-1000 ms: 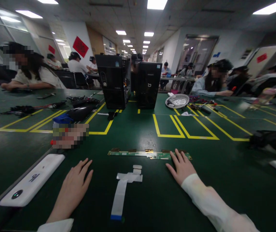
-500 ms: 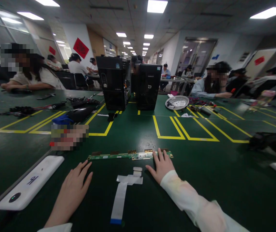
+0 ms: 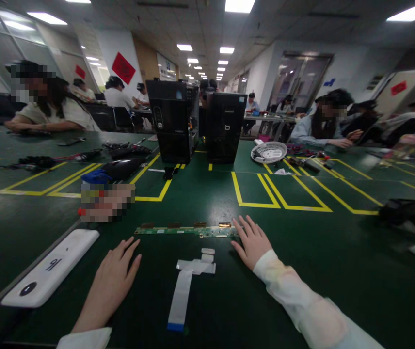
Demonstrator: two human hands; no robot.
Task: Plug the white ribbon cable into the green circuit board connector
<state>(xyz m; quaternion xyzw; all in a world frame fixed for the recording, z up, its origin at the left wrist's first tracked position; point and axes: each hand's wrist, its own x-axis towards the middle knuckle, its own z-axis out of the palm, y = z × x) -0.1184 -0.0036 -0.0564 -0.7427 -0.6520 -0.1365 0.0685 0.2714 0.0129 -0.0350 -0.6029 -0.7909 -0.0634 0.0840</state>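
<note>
A long, narrow green circuit board with copper-coloured tabs along its far edge lies crosswise on the dark green table. My right hand rests over the board's right end, fingers spread, hiding that end. Near the board's left end is my left hand, its fingers stretched out and slightly apart, holding nothing. Between my hands, closer to me, lies a white flat ribbon cable with a blue end and a folded upper part.
A white device lies at the left. Two black computer towers stand at the back centre. A white basket sits at the back right, near cables and tools. Yellow tape marks the table. Other people sit at tables around.
My right hand has shifted right along the board and now covers its right end. My left hand stays almost in place. The view has moved slightly.
</note>
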